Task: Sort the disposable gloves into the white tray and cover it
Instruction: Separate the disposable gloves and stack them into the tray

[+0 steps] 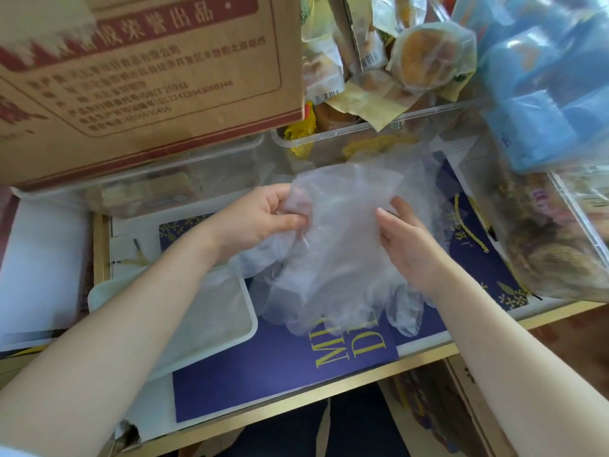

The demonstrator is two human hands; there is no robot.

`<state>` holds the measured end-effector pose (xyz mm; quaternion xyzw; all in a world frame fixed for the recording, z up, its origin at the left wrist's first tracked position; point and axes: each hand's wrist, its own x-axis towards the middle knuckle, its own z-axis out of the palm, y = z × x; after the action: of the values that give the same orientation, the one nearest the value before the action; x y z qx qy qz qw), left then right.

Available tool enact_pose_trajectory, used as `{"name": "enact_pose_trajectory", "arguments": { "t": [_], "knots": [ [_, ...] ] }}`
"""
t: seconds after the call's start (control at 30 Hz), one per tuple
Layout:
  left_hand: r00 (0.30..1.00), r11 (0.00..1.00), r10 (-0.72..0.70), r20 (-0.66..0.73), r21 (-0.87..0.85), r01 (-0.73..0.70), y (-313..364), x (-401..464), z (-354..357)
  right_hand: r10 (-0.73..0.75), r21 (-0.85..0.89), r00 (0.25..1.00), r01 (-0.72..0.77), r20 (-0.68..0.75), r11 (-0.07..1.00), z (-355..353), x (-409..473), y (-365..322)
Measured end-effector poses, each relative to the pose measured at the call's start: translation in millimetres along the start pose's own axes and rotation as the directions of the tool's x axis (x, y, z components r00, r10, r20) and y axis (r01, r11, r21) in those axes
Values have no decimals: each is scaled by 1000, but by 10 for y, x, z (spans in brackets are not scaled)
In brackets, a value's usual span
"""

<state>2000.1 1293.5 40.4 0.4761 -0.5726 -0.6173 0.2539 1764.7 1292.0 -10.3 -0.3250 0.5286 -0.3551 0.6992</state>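
A bunch of clear disposable gloves [333, 258] hangs between my hands above the table, cuffs up and fingers drooping over a purple paper bag [283, 367]. My left hand [260, 216] pinches the upper left edge of the bunch. On the right edge, my right hand [400, 230] grips with the thumb on top. The white tray [245, 311] lies at lower left, partly under my left forearm; its inside looks whitish and I cannot tell what it holds. No cover for the tray is clearly in view.
A large cardboard box [141, 77] stands at the back left. Clear plastic bins [362, 127] with wrapped snacks sit behind and at the right. A blue plastic-wrapped pack [547, 77] is at upper right. The table's gold front edge [329, 387] runs below.
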Motion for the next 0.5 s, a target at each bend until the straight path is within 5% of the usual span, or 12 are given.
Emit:
{"name": "enact_pose_trajectory", "arguments": {
  "t": [0.27, 0.5],
  "knots": [
    [997, 980, 49, 60, -194, -36, 257, -207, 90, -140, -51, 944, 163, 299, 985, 81, -279, -497],
    [982, 979, -181, 57, -83, 186, 61, -305, 113, -126, -168, 983, 147, 134, 975, -31, -332, -526]
  ]
}}
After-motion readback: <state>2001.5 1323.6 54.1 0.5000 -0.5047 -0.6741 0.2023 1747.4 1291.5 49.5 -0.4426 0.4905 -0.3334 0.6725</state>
